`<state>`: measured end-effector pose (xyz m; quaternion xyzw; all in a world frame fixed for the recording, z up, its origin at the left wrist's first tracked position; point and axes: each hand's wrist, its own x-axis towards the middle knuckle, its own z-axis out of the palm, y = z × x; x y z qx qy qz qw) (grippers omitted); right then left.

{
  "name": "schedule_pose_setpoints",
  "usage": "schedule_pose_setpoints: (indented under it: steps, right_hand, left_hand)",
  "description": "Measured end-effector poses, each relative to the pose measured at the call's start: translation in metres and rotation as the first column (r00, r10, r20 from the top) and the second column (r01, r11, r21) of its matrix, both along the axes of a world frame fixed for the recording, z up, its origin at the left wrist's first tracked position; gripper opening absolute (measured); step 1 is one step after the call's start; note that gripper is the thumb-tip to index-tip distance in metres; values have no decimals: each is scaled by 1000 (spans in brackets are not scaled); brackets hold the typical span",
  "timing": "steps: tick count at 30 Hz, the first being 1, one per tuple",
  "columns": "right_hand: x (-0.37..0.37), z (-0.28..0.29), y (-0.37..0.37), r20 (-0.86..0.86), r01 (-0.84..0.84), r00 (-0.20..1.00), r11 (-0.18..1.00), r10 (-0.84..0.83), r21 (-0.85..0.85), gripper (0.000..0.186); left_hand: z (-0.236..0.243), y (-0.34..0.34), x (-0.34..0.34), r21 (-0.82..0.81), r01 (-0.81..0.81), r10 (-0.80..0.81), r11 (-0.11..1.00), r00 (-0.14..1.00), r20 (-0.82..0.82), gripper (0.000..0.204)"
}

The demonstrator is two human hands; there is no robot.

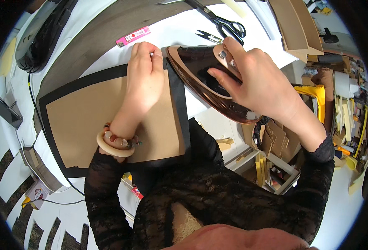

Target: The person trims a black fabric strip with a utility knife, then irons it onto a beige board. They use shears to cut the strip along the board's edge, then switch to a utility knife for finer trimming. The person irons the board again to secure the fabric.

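My right hand (pixel 261 81) is wrapped round the handle of a dark brown and copper-coloured clothes iron (pixel 196 66). The iron's tip rests at the far right corner of a brown board (pixel 84 112) with a black border (pixel 180 110). My left hand (pixel 145 77) lies over the board's far edge, left of the iron, with its fingers curled and pressed together. Whatever they may pinch is hidden. Beads and a pale bangle circle that wrist. The board lies slanted on the table, its near edge close to my body.
Beyond my hands lie a pink blade-refill box (pixel 133 36), large black scissors (pixel 221 23) and small black snips (pixel 209 36). A black device with a cable (pixel 40 46) stands far left, a phone (pixel 8 111) below it. Cardboard boxes (pixel 296 27) stand far right, scraps lower right.
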<state>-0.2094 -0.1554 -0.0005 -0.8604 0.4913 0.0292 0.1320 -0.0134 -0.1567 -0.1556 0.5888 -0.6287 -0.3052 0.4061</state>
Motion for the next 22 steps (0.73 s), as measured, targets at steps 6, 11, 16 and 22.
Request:
schedule_pose_setpoints:
  steps: [6, 11, 16, 22]
  right_hand:
    - [23, -6, 10, -47, 13, 999, 988, -20, -153, 31]
    - [32, -8, 16, -95, 88, 990, 977, -108, -195, 32]
    - [39, -12, 21, -105, 86, 988, 962, -116, -261, 39]
    - [41, -21, 23, -94, 148, 978, 940, -185, -306, 44]
  left_hand:
    - [7, 0, 35, 132, 241, -189, 961, 929, -318, 19]
    - [29, 64, 36, 161, 275, -301, 948, 939, 167, 16]
    - [32, 114, 4, 67, 122, -136, 990, 953, 269, 35]
    - [27, 141, -11, -15, 26, -22, 1000, 970, 241, 32]
